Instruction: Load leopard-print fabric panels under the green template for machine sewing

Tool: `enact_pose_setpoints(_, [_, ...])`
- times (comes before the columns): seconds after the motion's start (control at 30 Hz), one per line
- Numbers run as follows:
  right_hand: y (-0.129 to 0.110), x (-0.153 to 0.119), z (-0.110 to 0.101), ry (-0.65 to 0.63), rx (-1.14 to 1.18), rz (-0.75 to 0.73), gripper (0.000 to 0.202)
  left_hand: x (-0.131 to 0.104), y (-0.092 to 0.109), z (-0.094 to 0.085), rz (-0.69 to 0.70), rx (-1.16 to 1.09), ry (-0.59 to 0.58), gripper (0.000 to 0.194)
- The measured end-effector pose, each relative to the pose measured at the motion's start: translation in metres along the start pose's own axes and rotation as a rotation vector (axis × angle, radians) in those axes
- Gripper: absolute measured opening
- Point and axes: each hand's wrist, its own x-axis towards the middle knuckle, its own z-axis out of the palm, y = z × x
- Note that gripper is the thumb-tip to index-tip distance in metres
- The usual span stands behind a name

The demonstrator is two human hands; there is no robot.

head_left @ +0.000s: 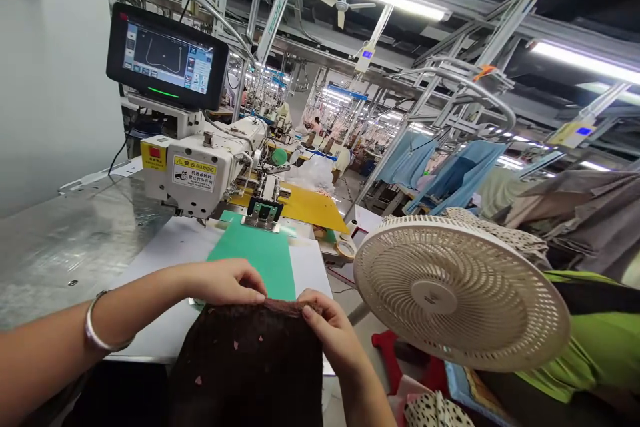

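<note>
A dark brown cloth (250,360) with small pink bits on it hangs down at the bottom centre. Its top edge is pinched between my left hand (233,281), which wears a silver bangle at the wrist, and my right hand (330,323). The stretch of edge between the two hands looks folded or rolled. Just beyond the fingers lies a green sheet (260,253) on a white surface (310,267). Behind it stands a white sewing machine (197,170) with a metal clamp (265,210).
A lit control screen (167,57) stands above the machine. A large round fan (460,293) is close on the right, with a person in a green top (590,340) behind it. The metal tabletop (100,240) extends left; a yellow board (313,205) lies behind the clamp.
</note>
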Motion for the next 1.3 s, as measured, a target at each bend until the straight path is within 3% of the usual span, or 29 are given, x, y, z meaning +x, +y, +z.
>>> enact_pose_setpoints(0.1, [0.003, -0.003, -0.004, -0.021, 0.032, -0.012, 0.035, 0.000, -0.004, 0.004, 0.029, -0.061, -0.141, 0.034])
enact_pose_setpoints(0.3, [0.015, -0.010, -0.011, -0.008, 0.091, -0.014, 0.033, -0.014, -0.004, 0.010, 0.022, -0.119, -0.226, 0.047])
enact_pose_setpoints(0.47, [0.013, -0.008, -0.011, -0.018, 0.099, 0.008, 0.038, -0.021, 0.008, 0.018, -0.020, 0.024, -0.138, 0.035])
enact_pose_setpoints(0.63, [0.019, -0.006, -0.007, 0.064, 0.104, 0.085, 0.038, -0.027, 0.012, 0.031, -0.013, 0.294, 0.118, 0.029])
enact_pose_setpoints(0.73, [0.025, -0.005, -0.004, 0.110, 0.120, 0.108, 0.041, -0.026, 0.006, 0.032, -0.009, 0.419, 0.195, 0.029])
enact_pose_setpoints(0.83, [0.024, -0.002, -0.003, 0.120, 0.106, 0.113, 0.043, -0.026, 0.003, 0.023, 0.018, 0.460, 0.164, 0.029])
enact_pose_setpoints(0.97, [0.019, 0.019, -0.005, 0.155, 0.015, 0.084, 0.041, -0.017, 0.005, -0.005, 0.052, 0.548, 0.143, 0.030])
enact_pose_setpoints(1.17, [0.034, 0.082, -0.018, 0.369, -0.294, -0.019, 0.030, 0.034, -0.019, -0.038, 0.033, 0.841, 0.321, 0.027])
enact_pose_setpoints(1.3, [0.040, 0.071, -0.024, 0.511, -0.575, -0.118, 0.032, 0.047, -0.040, -0.035, 0.079, 0.960, 0.426, 0.030])
